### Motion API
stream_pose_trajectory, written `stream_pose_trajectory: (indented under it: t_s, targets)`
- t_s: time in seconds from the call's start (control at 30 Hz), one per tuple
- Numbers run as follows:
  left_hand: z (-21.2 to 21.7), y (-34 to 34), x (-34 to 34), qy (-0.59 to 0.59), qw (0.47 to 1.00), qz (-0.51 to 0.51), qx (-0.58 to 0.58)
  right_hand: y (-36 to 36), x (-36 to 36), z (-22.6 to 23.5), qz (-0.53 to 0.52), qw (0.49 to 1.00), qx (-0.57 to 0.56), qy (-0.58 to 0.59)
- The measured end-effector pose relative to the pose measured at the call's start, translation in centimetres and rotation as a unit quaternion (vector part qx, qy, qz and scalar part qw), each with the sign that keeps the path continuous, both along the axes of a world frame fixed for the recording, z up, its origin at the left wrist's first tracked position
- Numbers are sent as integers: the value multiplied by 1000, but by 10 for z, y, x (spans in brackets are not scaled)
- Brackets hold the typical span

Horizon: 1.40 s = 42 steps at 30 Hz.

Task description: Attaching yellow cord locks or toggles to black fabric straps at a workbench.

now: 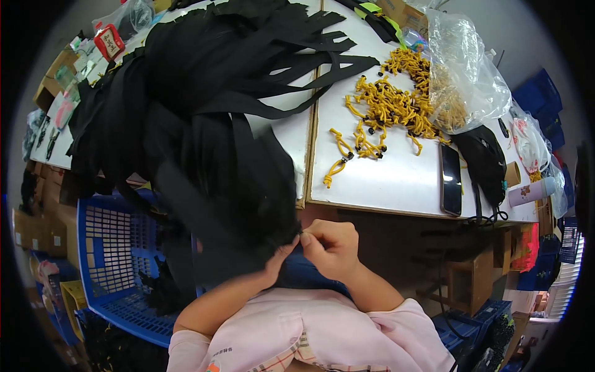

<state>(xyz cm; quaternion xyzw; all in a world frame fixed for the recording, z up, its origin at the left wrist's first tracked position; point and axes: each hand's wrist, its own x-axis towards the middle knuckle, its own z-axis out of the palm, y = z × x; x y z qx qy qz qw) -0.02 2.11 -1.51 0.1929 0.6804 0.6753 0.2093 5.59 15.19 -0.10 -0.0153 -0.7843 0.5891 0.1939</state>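
Observation:
A big heap of black fabric straps (204, 118) spills off the white table (396, 180) and hangs down toward my lap. My right hand (331, 245) is closed in a pinch on the lower edge of a black strap (285, 239) just below the table edge. My left hand (280, 255) is mostly hidden under the hanging black fabric; its fingertips meet the right hand's at the same strap end. Both forearms come up from my pink top.
Several yellow cord loops with black stoppers (384, 111) lie on the table's right half, beside a clear plastic bag (465, 74) with more. A black phone (450, 180) and a black pouch (483, 161) lie near the right edge. A blue plastic crate (108, 260) stands at my left.

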Motion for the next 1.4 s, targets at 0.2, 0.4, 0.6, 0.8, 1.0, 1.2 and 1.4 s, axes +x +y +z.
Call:
stream_pose_trajectory:
  t_s: [0.2,0.4,0.6,0.8,1.0,1.2,1.4]
  targets:
    - [-18,-1,-26,303,943,-137,8,-3,2,-12,21,868,-468,-164]
    - [-18,-5,-4,221,975,-13,23,3,-4,-5,-29,967,-241,-73]
    - [19,5,-18,-306,941,11,144,70,-33,7,-197,877,437,18]
    - [18,3,-21,-342,928,-30,145,74,-27,6,-186,907,378,-7]
    - [11,5,-9,-157,979,-31,124,11,-2,16,-10,986,-164,-12]
    - [8,4,-7,-10,996,-45,77,16,-4,24,-9,992,100,78]
    - [16,-1,-4,17,998,-39,42,18,-7,27,26,979,177,102]
